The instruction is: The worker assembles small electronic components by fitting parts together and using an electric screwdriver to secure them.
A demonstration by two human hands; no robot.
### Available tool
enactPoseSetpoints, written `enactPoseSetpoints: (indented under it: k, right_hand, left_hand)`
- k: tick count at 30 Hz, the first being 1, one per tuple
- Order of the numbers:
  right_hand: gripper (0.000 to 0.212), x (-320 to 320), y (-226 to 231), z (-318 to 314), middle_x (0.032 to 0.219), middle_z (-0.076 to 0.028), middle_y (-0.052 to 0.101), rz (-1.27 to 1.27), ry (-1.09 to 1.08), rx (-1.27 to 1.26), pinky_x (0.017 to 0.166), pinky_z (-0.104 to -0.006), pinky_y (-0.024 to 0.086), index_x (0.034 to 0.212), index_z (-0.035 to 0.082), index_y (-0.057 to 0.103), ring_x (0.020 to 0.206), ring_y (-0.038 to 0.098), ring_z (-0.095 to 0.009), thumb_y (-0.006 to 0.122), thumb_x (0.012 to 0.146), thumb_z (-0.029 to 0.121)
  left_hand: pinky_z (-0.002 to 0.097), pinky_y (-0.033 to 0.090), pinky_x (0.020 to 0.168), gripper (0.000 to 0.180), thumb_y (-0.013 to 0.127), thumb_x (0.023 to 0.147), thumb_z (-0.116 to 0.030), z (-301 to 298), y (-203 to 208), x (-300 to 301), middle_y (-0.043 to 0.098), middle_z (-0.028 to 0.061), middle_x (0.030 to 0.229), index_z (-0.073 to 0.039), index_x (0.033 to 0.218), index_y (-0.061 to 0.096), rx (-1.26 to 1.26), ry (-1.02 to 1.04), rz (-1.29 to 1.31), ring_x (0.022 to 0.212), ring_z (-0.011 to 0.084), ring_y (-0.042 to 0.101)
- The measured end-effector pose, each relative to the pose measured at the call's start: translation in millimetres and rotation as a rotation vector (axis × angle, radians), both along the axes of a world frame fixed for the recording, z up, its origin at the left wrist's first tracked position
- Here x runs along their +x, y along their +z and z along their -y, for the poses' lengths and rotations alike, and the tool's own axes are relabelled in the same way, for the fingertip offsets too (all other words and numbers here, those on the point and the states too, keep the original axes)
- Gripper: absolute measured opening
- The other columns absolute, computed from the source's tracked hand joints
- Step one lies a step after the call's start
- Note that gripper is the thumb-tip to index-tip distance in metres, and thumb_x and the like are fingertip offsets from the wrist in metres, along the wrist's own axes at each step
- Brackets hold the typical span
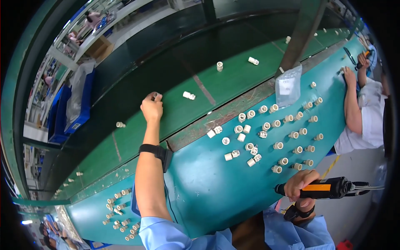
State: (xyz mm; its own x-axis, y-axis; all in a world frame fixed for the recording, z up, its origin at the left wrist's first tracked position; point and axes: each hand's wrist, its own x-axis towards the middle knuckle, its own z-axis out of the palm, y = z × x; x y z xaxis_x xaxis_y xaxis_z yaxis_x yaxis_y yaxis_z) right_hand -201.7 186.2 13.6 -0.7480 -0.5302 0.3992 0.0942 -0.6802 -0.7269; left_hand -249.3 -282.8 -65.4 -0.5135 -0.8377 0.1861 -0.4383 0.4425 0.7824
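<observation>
My left hand (151, 109) reaches out over the green conveyor belt (166, 121), fingers closed round a small cylindrical socket (155, 96) whose open end faces up. Most of that socket is hidden by the fingers. In my right hand (301, 185), near the table's front edge, is a black and orange electric screwdriver (329, 188), held level with its tip pointing left. To the left of the tip lies bare teal table (212, 196). Closest to the screwdriver among the white sockets on the table is a standing one (276, 169).
Several sockets stand or lie at the table's right and lower left. More ride the belt, one (188, 95) right of my left hand. A clear plastic bag (288, 86) hangs by a metal post (301, 37). Blue bins (81, 100) stand beyond. A co-worker's arm (353, 98) works at right.
</observation>
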Motion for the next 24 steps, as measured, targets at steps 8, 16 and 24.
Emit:
enactPoseSetpoints:
  k: [8,16,24]
  right_hand:
    - [0.043,18,13,-6,0.060,-0.008,0.051,0.046,0.044,-0.003,0.046,-0.0276,0.042,0.102,-0.002,0.050,0.049,0.050,-0.015,0.077,0.072,0.012]
    - [0.039,39,16,-11,0.063,-0.006,0.049,0.046,0.121,0.007,0.051,-0.0277,0.043,0.106,-0.001,0.048,0.054,0.049,-0.014,0.069,0.074,0.004]
    - [0.047,56,21,1,0.061,-0.004,0.047,-0.028,0.127,0.132,0.047,-0.0260,0.038,0.110,0.001,0.047,0.050,0.047,-0.013,0.072,0.077,0.023]
  left_hand:
    - [0.0249,0.050,0.060,0.017,0.061,0.081,-0.008,-23,48,14,0.065,0.0069,0.067,0.002,0.093,0.067,0.055,-0.086,-0.068,0.058,0.0108,0.061]
    - [0.0268,0.052,0.063,0.015,0.064,0.079,-0.005,-179,150,132,0.067,0.0103,0.083,0.002,0.093,0.063,-0.060,-0.540,-0.121,0.073,0.0164,0.065]
    - [0.0284,0.053,0.065,0.013,0.066,0.076,0.000,-299,56,248,0.064,0.0115,0.088,0.001,0.088,0.064,0.186,-0.431,0.006,0.075,0.0183,0.065]
